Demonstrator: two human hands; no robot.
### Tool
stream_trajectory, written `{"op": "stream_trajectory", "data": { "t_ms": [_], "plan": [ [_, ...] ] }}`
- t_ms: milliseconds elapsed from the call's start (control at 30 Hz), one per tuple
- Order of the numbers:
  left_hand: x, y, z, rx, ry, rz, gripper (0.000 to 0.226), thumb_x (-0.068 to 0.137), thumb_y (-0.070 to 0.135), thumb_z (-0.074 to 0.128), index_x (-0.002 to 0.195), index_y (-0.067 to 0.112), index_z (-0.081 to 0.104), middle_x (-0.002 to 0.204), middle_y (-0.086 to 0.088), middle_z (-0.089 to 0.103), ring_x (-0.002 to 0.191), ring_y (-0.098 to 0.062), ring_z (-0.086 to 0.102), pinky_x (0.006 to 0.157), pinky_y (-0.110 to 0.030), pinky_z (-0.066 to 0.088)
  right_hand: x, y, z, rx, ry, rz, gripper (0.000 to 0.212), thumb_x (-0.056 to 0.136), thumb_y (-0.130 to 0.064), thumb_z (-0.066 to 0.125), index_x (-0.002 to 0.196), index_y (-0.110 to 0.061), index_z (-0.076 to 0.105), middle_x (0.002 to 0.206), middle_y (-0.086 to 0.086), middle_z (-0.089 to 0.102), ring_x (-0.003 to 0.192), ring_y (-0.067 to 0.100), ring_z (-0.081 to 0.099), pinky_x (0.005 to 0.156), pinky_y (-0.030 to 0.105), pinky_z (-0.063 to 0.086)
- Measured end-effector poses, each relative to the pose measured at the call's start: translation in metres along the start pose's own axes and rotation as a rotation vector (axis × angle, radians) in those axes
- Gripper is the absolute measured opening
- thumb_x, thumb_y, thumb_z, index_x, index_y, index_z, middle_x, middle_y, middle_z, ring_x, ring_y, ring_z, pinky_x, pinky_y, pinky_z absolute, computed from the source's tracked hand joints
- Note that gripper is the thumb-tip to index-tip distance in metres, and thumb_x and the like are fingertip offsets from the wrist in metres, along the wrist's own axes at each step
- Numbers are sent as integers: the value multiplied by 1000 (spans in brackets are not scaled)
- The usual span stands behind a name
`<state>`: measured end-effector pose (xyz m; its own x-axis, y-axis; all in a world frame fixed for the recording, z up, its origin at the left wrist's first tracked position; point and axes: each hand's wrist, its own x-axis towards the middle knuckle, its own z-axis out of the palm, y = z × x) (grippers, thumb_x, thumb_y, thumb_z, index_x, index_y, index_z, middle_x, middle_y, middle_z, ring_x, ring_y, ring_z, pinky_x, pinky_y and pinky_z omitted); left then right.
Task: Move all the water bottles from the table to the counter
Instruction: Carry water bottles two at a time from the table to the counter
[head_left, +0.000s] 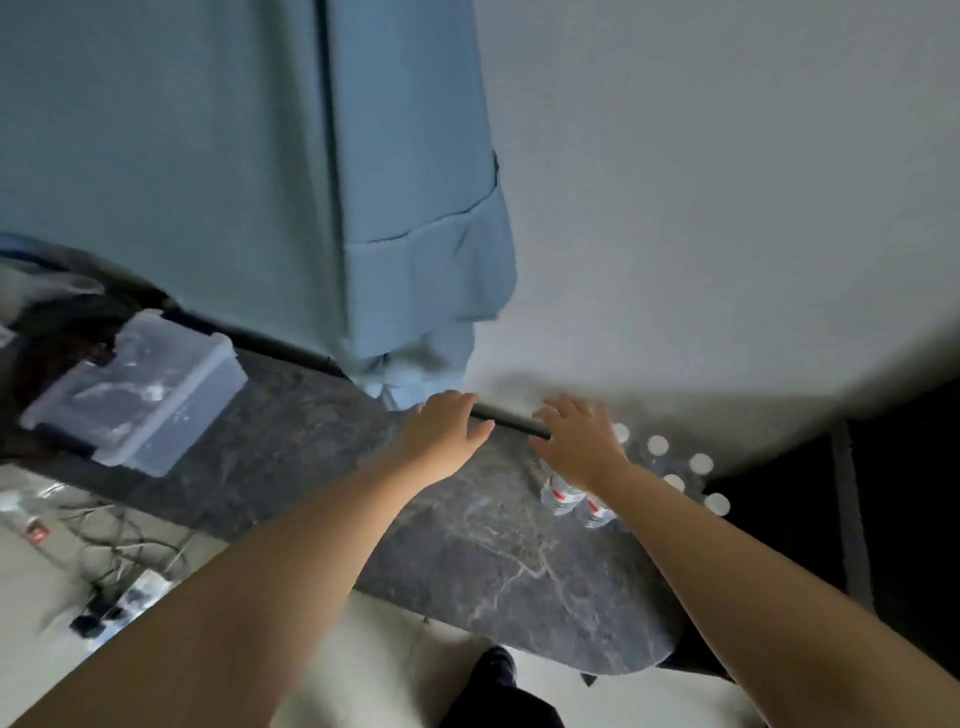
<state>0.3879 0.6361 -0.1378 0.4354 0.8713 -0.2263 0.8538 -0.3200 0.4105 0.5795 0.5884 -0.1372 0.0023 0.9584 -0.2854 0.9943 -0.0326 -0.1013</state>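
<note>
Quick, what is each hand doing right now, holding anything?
Left hand: open, fingers relaxed, holding nothing.
Right hand: open, fingers spread above the water bottles, gripping none.

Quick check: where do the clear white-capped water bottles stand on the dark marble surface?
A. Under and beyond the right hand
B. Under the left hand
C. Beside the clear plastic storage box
A: the clear white-capped water bottles cluster by the right hand, away from the clear plastic storage box.

Dim, bluish indoor light; the white wall (727, 182) is brightest, the lower right corner falls into near-black shadow. Motion blur softens everything, worst on the plastic box (140, 389) and floor cables (130, 551). Wide-angle distortion bends the tabletop (493, 561) edges
</note>
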Motion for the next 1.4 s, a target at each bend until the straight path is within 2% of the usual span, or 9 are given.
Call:
{"op": "stream_trajectory", "data": {
  "t_ms": [200, 333, 433, 533, 700, 800, 867, 1033, 1400],
  "plan": [
    [-80, -73, -61, 52, 141, -161, 45, 98, 47, 41, 131, 18, 52, 128, -6, 61, 121, -30, 56, 100, -44, 44, 11, -130, -20, -34, 6, -287, 45, 102, -38, 38, 144, -22, 39, 155, 0, 30, 149, 19, 15, 119, 53, 5],
    [-163, -146, -90, 91, 200, -282, 55, 98, 51, 38, 142, 19, 44, 139, -6, 56, 126, -26, 53, 103, -42, 43, 4, -234, -23, -115, 33, -438, 40, 100, -36, 40, 136, -20, 47, 142, 5, 43, 140, 24, 31, 117, 54, 13],
    [-252, -218, -109, 125, 232, -438, 54, 98, 52, 40, 140, 18, 46, 128, -7, 62, 117, -26, 60, 96, -41, 48, -21, -334, -19, -154, 81, -578, 38, 99, -39, 40, 130, -22, 51, 137, 3, 51, 133, 25, 42, 111, 49, 24],
    [-328, -268, -122, 92, 281, -602, 50, 97, 49, 43, 136, 18, 48, 125, -9, 62, 115, -28, 59, 96, -40, 48, -44, -412, -12, -144, 98, -705, 40, 100, -40, 39, 134, -23, 50, 143, 1, 48, 136, 24, 40, 111, 46, 27],
    [-446, -333, -136, 39, 342, -848, 50, 99, 46, 39, 140, 17, 43, 131, -12, 56, 122, -30, 52, 102, -42, 39, -94, -536, -3, -108, 34, -896, 40, 102, -35, 38, 135, -17, 49, 146, 5, 44, 140, 23, 32, 118, 49, 15],
    [-495, -360, -134, -8, 398, -937, 54, 100, 49, 36, 143, 18, 38, 136, -11, 53, 125, -29, 49, 105, -42, 39, -105, -595, 7, -153, 58, -1029, 38, 99, -38, 39, 128, -18, 54, 135, 5, 52, 131, 26, 44, 108, 43, 30],
    [-529, -378, -131, -35, 429, -1004, 56, 99, 50, 36, 145, 18, 37, 140, -10, 50, 128, -28, 48, 106, -43, 38, -111, -638, 14, -191, 46, -1099, 38, 99, -41, 39, 127, -19, 54, 134, 3, 53, 128, 25, 47, 104, 42, 34],
    [-602, -424, -143, -70, 490, -1177, 57, 100, 50, 36, 146, 18, 36, 142, -11, 49, 129, -30, 47, 105, -44, 37, -128, -746, 32, -240, -28, -1236, 48, 99, -43, 39, 143, -21, 41, 150, 3, 39, 140, 22, 33, 117, 47, 23],
    [-708, -563, -208, -129, 587, -1545, 57, 100, 50, 35, 148, 19, 33, 149, -9, 42, 135, -31, 41, 108, -45, 34, -138, -997, 36, -288, -79, -1571, 48, 100, -37, 39, 146, -21, 36, 151, 4, 36, 139, 23, 33, 116, 46, 18]
  ]
}}
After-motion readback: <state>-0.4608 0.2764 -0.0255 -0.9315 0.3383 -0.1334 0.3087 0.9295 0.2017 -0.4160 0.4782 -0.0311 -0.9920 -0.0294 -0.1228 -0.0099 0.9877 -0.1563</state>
